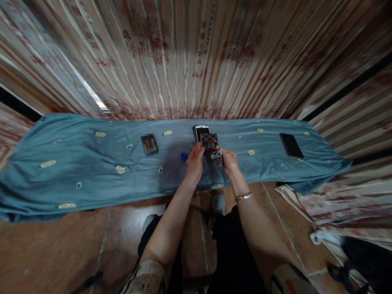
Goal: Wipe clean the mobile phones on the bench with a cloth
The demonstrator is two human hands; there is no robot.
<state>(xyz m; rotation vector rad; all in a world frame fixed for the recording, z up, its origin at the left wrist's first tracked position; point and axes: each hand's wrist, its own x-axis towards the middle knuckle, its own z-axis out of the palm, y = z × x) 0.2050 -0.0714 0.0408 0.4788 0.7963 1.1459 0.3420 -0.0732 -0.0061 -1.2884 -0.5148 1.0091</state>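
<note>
A metal bracelet [243,197] is worn on the right wrist. The left hand [195,157] is held with fingers pressed together, tips touching the near left corner of a checkered case [209,141]; a firm grip cannot be told. A pale crumpled scrap [217,154] is pinched by the right hand [229,160]. The case lies mid-table on the blue cloth [92,163], just before a white phone [201,130]. A black phone [291,145] is seen well apart, rightward.
</note>
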